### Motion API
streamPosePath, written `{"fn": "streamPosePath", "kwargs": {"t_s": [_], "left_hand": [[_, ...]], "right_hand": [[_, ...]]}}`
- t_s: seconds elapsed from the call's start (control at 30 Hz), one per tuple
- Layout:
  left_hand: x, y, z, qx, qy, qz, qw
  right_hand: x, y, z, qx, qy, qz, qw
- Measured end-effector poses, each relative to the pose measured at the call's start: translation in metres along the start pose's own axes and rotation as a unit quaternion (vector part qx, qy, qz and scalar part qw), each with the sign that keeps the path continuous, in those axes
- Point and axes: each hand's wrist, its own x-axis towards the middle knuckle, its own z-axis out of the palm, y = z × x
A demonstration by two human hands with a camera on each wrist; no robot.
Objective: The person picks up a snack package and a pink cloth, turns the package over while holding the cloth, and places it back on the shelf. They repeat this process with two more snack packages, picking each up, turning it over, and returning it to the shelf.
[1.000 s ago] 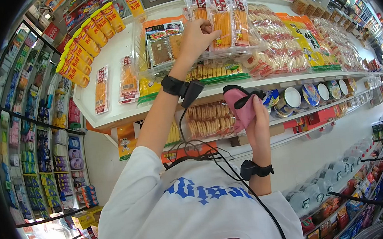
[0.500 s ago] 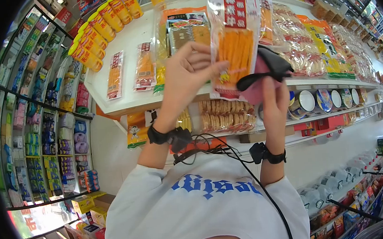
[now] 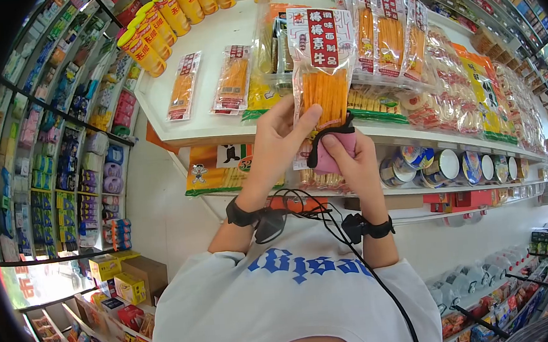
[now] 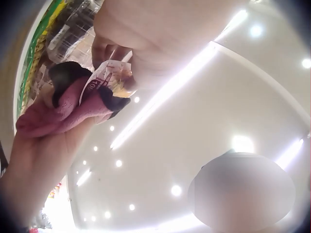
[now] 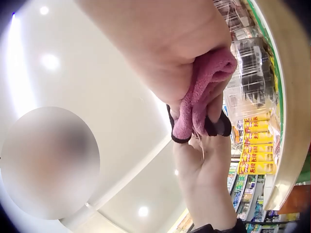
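The snack packet (image 3: 325, 83) is glossy plastic, the pink cloth (image 5: 205, 86) matt and fuzzy.

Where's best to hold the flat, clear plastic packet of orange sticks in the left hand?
I'd pinch the packet by its lower left edge, from the left: it is flat, the left hand grips there, and the pink cloth with black edging covers part of its lower right.
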Motion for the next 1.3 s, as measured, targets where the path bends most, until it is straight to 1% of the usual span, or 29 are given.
{"fn": "streamPosePath", "kwargs": {"t_s": [0.07, 0.17, 0.2, 0.27, 0.3, 0.37, 0.47, 0.5, 0.6, 0.73, 0.8, 0.9, 0.93, 0.97, 1.0, 1.07, 1.1, 1.2, 1.23, 1.3], "left_hand": [[-0.001, -0.006, 0.0, 0.006, 0.007, 0.05, 0.999], [-0.001, -0.01, 0.004, 0.022, 0.021, 0.114, 0.993], [-0.001, -0.011, 0.006, 0.027, 0.027, 0.133, 0.99], [0.0, -0.013, 0.001, 0.091, -0.024, 0.133, 0.987], [0.001, -0.013, -0.002, 0.122, -0.051, 0.134, 0.982], [-0.003, -0.012, 0.0, 0.141, -0.086, 0.117, 0.979], [0.0, -0.018, -0.007, 0.175, -0.141, 0.091, 0.97], [0.0, -0.021, -0.008, 0.187, -0.159, 0.082, 0.966], [-0.003, -0.024, 0.0, 0.166, -0.12, 0.082, 0.975], [-0.003, -0.028, -0.002, 0.15, -0.127, 0.072, 0.978], [-0.003, -0.029, -0.003, 0.161, -0.136, 0.073, 0.975], [0.0, -0.031, -0.017, 0.267, -0.195, 0.056, 0.942], [0.0, -0.028, -0.019, 0.275, -0.205, 0.037, 0.938], [0.0, -0.025, -0.021, 0.283, -0.216, 0.017, 0.934], [-0.001, -0.022, -0.021, 0.292, -0.227, -0.002, 0.929], [-0.001, -0.026, -0.022, 0.267, -0.21, 0.042, 0.94], [-0.002, -0.027, -0.022, 0.254, -0.201, 0.064, 0.944], [0.0, -0.017, -0.026, 0.281, -0.198, 0.146, 0.928], [-0.001, -0.014, -0.023, 0.214, -0.162, 0.126, 0.955], [-0.006, -0.011, -0.014, 0.077, -0.085, 0.086, 0.99]], "right_hand": [[-0.001, 0.002, 0.003, 0.005, 0.024, -0.009, 1.0], [-0.002, 0.005, 0.006, -0.002, 0.088, -0.054, 0.995], [-0.004, 0.005, 0.004, 0.014, 0.103, -0.042, 0.994], [-0.006, 0.004, 0.0, 0.046, 0.135, -0.019, 0.99], [-0.006, 0.003, -0.003, 0.05, 0.144, -0.026, 0.988], [-0.007, -0.001, -0.008, 0.057, 0.166, -0.038, 0.984], [-0.006, -0.011, -0.014, 0.045, 0.197, -0.024, 0.979], [-0.004, -0.015, -0.014, 0.071, 0.202, -0.027, 0.977], [-0.002, -0.017, -0.016, 0.087, 0.194, -0.048, 0.976], [0.001, -0.017, -0.014, 0.09, 0.208, -0.076, 0.971], [0.002, -0.016, -0.016, 0.096, 0.227, -0.067, 0.967], [0.007, -0.019, -0.025, 0.106, 0.245, -0.079, 0.961], [0.008, -0.022, -0.027, 0.109, 0.249, -0.088, 0.958], [0.009, -0.028, -0.028, 0.117, 0.256, -0.065, 0.957], [0.01, -0.031, -0.03, 0.118, 0.261, -0.078, 0.955], [0.014, -0.035, -0.036, 0.118, 0.271, -0.104, 0.95], [0.014, -0.036, -0.038, 0.136, 0.278, -0.096, 0.946], [0.021, -0.036, -0.035, 0.227, 0.324, -0.132, 0.909], [0.014, -0.034, -0.039, 0.232, 0.278, -0.097, 0.927], [0.009, -0.032, -0.032, 0.254, 0.205, -0.061, 0.943]]}}
